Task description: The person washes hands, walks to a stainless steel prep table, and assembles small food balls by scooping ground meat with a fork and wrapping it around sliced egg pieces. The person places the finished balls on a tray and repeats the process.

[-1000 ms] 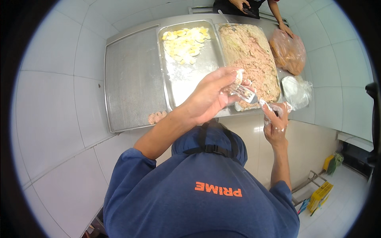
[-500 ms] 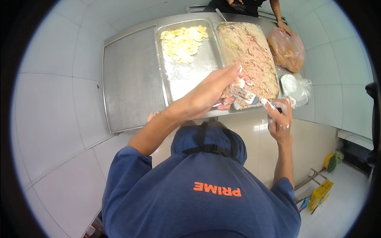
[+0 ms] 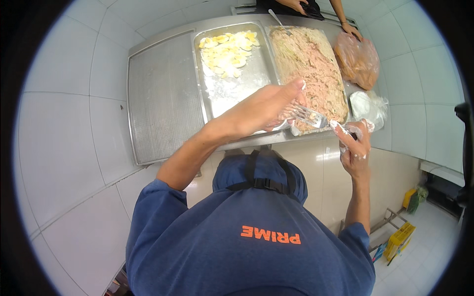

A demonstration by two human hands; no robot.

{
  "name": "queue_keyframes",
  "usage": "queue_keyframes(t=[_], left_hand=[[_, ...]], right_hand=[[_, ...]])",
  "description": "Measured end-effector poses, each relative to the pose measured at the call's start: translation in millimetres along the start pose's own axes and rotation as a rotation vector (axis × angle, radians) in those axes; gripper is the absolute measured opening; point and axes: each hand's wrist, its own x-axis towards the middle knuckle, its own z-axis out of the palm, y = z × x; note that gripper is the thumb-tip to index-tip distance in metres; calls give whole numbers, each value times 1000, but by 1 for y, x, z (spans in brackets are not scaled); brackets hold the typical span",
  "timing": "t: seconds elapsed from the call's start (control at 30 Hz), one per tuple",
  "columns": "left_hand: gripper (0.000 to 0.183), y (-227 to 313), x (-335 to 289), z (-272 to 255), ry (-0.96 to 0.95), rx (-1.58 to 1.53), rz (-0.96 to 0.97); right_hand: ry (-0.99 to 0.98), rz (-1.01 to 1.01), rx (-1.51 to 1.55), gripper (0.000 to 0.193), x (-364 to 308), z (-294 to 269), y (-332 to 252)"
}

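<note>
My left hand (image 3: pixel 279 106) is cupped over the near edge of a deep tray of pinkish minced mixture (image 3: pixel 311 59), thumb raised. A lump of that mixture seems to lie in its curled fingers, mostly hidden by the thumb and fork. White-smeared, my right hand (image 3: pixel 354 143) grips a metal fork (image 3: pixel 311 117) by its handle. The fork's tines reach to the left palm. Left of the mixture, a shallow metal tray (image 3: pixel 237 93) holds sliced boiled eggs (image 3: pixel 229 52) at its far end and a white dusting nearer me.
An upturned-looking ridged metal tray (image 3: pixel 165 98) lies at the left. A spoon (image 3: pixel 276 18) rests in the mixture's far corner. At the right are a clear bag of orange-brown food (image 3: pixel 358 61) and a white container in plastic (image 3: pixel 365 106). Another person's hand (image 3: pixel 350 30) touches the table's far side.
My right hand has shifted slightly right with the fork. The left hand has turned, so less of its contents shows. A pinkish patch beside my left forearm no longer shows there.
</note>
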Motion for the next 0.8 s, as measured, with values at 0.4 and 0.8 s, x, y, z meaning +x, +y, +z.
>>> queue_keyframes(t=[0.4, 0.8], left_hand=[[46, -3, -1, 2, -24, -391, 57], [26, -60, 23, -6, 332, -700, 64]], right_hand=[[5, 57, 9, 52, -4, 10, -1], [5, 113, 38, 51, -13, 15, 0]])
